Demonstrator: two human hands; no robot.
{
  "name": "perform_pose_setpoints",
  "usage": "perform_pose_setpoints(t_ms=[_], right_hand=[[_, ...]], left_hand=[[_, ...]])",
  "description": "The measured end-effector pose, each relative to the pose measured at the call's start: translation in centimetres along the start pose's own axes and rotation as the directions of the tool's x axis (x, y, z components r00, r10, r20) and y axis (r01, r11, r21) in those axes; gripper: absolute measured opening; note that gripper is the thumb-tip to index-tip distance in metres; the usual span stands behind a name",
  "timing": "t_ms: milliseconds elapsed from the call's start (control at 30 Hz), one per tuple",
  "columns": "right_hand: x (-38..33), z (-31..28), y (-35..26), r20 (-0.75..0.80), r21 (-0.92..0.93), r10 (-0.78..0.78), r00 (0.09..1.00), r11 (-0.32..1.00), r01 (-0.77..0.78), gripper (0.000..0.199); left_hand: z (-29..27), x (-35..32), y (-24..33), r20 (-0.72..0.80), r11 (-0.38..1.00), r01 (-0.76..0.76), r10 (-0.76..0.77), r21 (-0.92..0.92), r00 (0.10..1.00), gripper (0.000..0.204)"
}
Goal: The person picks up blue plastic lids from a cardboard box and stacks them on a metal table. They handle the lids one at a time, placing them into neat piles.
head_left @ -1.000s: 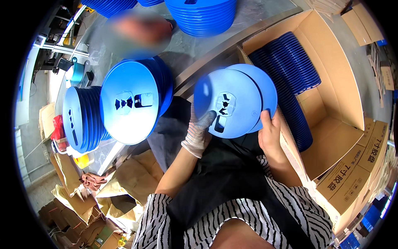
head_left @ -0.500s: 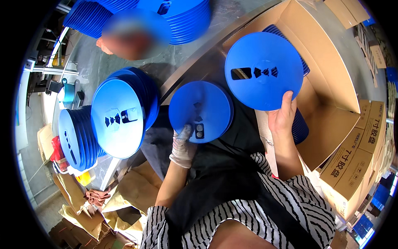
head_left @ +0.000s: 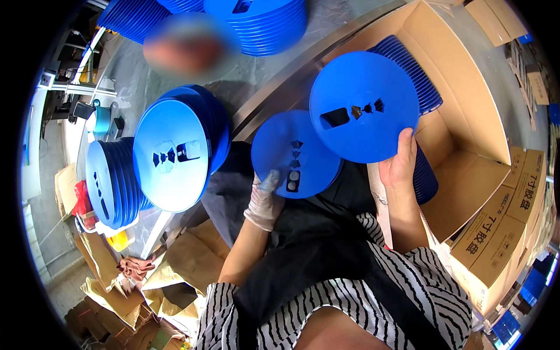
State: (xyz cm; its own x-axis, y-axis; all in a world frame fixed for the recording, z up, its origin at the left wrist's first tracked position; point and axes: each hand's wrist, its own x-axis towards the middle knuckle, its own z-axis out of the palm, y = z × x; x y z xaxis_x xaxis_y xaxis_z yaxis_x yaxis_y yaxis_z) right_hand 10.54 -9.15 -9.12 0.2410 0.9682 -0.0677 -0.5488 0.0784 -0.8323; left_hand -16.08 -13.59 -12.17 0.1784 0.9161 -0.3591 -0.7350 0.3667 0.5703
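Note:
My left hand [head_left: 265,198], in a white glove, grips the lower edge of a blue plastic reel disc [head_left: 294,154] held over my dark lap. My right hand [head_left: 399,160], bare, holds a second, larger-looking blue reel disc [head_left: 363,114] up by its lower rim, above the open cardboard box [head_left: 466,122]. The two discs are apart, the right one slightly overlapping the left one's upper edge in view.
A stack of blue reels [head_left: 175,151] stands to my left, with another row [head_left: 108,184] beside it. More blue reels [head_left: 417,70] lie in the box and at the top [head_left: 262,20]. A metal table edge [head_left: 303,64] runs diagonally. Printed cartons [head_left: 501,227] sit at right; crumpled brown paper [head_left: 146,280] lies at lower left.
The two discs, held together a second ago, have separated. My right hand has lifted one disc up and to the right over the box; my left hand keeps the other low.

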Motion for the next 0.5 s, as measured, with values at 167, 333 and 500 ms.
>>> perform_pose_setpoints(t_ms=[167,333,500], right_hand=[[-0.4,0.9,0.2,0.03,-0.132,0.194,0.98,0.973,-0.189,0.046],[-0.2,1.6,0.9,0.079,-0.335,0.272,0.959,0.913,-0.231,0.043],[1.5,1.7,1.3,0.028,-0.598,-0.027,0.999,0.801,0.038,0.041]], left_hand=[[-1.4,0.6,0.4,0.158,0.998,0.066,-0.069,0.023,0.985,0.073],[2.2,0.8,0.7,0.005,1.0,-0.01,0.009,0.019,1.0,0.076],[2.4,0.8,-0.1,-0.054,0.999,-0.049,0.049,-0.008,0.997,0.08]])
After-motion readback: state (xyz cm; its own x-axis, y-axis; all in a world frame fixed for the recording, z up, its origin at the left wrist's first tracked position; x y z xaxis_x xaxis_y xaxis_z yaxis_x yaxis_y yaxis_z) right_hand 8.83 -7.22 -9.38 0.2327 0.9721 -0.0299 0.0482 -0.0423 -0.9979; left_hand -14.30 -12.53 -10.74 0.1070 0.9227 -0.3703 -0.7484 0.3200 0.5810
